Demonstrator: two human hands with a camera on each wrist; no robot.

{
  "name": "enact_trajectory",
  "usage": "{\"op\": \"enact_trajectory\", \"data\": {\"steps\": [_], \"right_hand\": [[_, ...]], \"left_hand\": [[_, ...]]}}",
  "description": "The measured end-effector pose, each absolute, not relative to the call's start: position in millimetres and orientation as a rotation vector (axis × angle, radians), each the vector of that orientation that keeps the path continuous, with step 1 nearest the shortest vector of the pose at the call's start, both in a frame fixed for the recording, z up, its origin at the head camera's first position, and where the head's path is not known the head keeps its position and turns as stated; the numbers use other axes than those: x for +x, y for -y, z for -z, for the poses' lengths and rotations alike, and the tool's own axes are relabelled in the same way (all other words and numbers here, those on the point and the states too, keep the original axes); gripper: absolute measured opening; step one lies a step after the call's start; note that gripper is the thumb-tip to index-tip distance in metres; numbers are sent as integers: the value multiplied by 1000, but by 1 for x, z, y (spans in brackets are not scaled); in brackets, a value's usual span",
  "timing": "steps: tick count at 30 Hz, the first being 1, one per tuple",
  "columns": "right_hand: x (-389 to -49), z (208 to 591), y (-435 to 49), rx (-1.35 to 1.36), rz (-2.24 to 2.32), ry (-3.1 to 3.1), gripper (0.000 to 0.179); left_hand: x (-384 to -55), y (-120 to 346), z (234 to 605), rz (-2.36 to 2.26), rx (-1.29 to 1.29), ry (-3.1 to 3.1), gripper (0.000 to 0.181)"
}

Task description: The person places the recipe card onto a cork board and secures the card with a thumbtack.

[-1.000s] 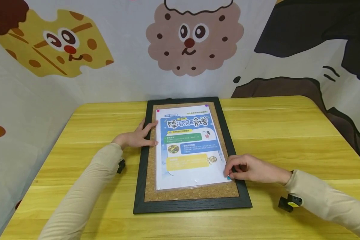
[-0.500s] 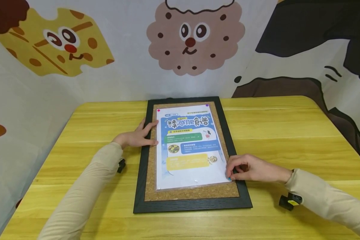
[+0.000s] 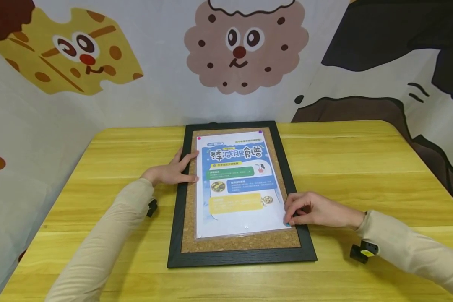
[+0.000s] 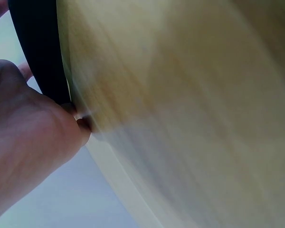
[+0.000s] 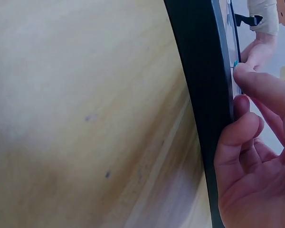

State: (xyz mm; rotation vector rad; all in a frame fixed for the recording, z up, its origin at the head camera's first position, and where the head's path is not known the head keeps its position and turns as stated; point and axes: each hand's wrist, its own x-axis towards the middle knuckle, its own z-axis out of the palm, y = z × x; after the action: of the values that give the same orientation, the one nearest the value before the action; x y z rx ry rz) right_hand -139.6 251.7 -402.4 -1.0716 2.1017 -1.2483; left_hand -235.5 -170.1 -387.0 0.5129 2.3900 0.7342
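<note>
A black-framed cork board [image 3: 241,243] lies on the table, bearing a printed sheet [image 3: 226,224] in a clear sleeve. The thumb and index finger of my right hand [image 3: 313,209] pinch a small teal pushpin [image 3: 287,224] at the sheet's lower right corner. From the right wrist view, the teal pin [image 5: 235,63] shows just past the thumb tip, and the other fingers curl near the black frame [image 5: 199,90]. My left hand [image 3: 170,173] rests across the board's left side, fingers spread, tips at the sheet's edge. Its palm shows beside the frame [image 4: 40,47] in the left wrist view.
A pink pin [image 3: 199,138] and a purple pin [image 3: 260,131] sit at the sheet's top corners. The yellow wooden table [image 3: 362,167] extends on both sides of the board. Behind it hangs a cartoon-printed cloth [image 3: 162,100]. Small black cameras [image 3: 363,251] are worn on both wrists.
My right fingers shift slightly around the teal pushpin at the corner. The left hand, the sheet and the board stay in place.
</note>
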Motion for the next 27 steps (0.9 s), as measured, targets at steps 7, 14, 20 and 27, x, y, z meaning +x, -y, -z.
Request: {"op": "enact_trajectory", "data": {"steps": [7, 14, 20, 27], "right_hand": [[-138, 399, -249, -1043, 1233, -2099, 10], [-138, 396, -247, -1062, 1228, -2085, 8], [-139, 396, -246, -1052, 1215, -2092, 7], [-138, 397, -246, -1029, 1177, -2124, 9]], "left_hand": [[-236, 171, 388, -722, 520, -2394, 92], [-237, 172, 387, -743, 526, -2377, 91], [-237, 173, 387, -740, 514, -2372, 91], [-237, 172, 387, -738, 507, -2367, 92]]}}
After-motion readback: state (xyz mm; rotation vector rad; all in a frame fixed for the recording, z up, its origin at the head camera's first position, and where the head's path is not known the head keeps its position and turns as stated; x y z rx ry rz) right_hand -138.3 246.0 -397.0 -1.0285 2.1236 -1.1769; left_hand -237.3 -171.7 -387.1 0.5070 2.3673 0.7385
